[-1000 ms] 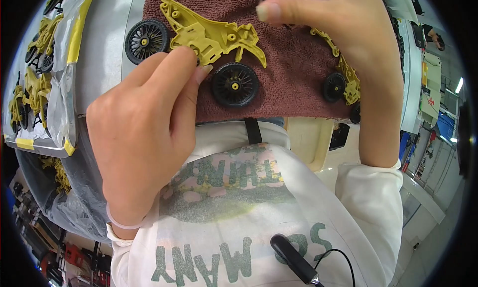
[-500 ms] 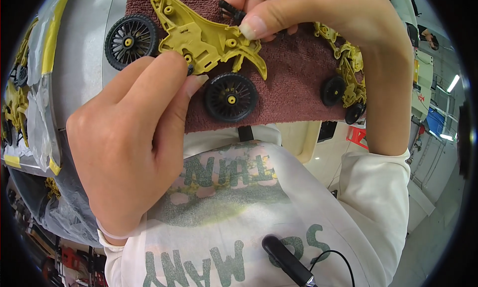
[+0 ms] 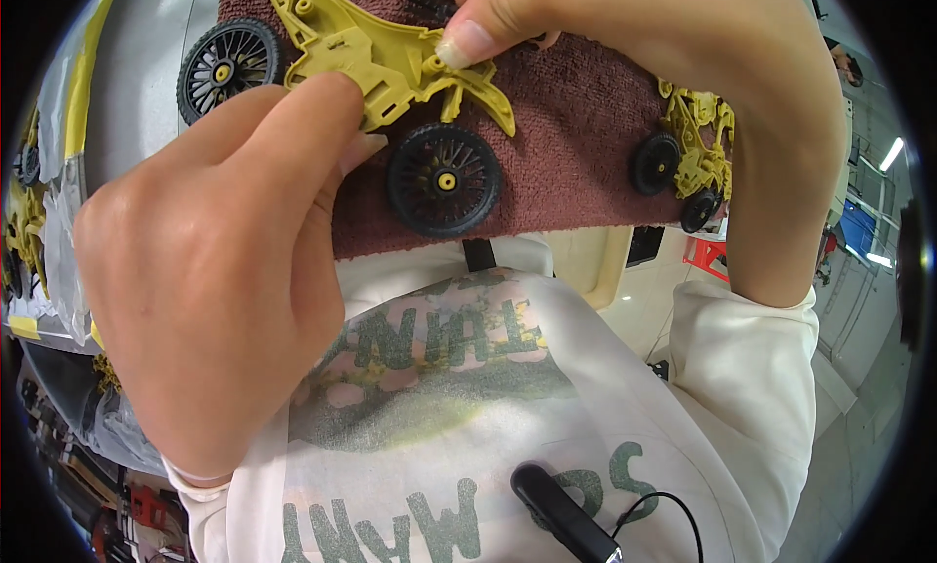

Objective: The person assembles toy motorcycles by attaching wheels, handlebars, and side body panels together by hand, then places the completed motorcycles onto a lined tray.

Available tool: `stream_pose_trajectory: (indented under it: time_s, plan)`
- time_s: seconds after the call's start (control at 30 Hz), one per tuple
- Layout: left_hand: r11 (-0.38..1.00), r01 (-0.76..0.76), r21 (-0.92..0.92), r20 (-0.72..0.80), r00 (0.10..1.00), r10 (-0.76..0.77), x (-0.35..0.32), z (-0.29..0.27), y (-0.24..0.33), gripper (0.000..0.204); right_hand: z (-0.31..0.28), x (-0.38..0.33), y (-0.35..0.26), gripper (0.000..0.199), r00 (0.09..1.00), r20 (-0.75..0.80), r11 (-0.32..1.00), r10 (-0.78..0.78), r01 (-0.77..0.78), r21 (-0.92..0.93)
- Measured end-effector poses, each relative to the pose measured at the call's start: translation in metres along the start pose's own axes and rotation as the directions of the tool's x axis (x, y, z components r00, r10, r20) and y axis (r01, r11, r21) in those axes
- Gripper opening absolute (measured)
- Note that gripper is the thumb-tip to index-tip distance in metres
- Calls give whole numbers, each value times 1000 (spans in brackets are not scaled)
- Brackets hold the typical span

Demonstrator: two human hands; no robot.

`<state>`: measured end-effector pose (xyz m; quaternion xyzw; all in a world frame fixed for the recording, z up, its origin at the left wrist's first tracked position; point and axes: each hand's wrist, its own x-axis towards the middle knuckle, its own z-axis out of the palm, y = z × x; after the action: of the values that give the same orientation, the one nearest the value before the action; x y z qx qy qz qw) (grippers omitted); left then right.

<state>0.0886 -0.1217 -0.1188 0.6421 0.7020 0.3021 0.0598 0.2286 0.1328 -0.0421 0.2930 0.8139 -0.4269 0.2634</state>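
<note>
A yellow plastic toy motorcycle body (image 3: 351,60), hollow side up, lies over a brown towel. One black spoked wheel (image 3: 223,73) is at its left end; another black wheel (image 3: 446,180) is below its right side. My right hand (image 3: 556,17) grips the body's right part, thumb pressed on the yellow plastic and fingers mostly hidden behind. Next to its thumb sits a ridged black part (image 3: 427,4). My left hand (image 3: 224,231) is closed in a pinch at the body's lower edge. Whatever its fingertips hold is hidden.
The brown towel (image 3: 576,173) covers the work surface. To the right on it stand yellow toy motorcycle parts (image 3: 703,139) with black wheels. More yellow parts (image 3: 29,221) lie at the far left, beside plastic sheeting and yellow tape (image 3: 83,95). A red stool (image 3: 705,258) is on the floor.
The body and both hands have shifted slightly up and left in view. A small black bit seen at my left fingertips is now hidden. My right thumb still presses the body.
</note>
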Motion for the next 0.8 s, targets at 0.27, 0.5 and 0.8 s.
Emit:
stream_pose_trajectory:
  time_s: [0.27,0.5,0.8]
  plan:
    - [1000,-4,24,291,957,-3,17,-22,1,10,36,6,-36,27,998,-48,998,30,-27,57]
    - [992,122,-22,265,958,-112,3,-31,7,10,34,-2,-29,27,999,-48,995,9,-4,100]
    - [991,131,-19,254,960,-122,-5,-28,3,9,-55,-64,116,28,999,-26,992,-19,22,128]
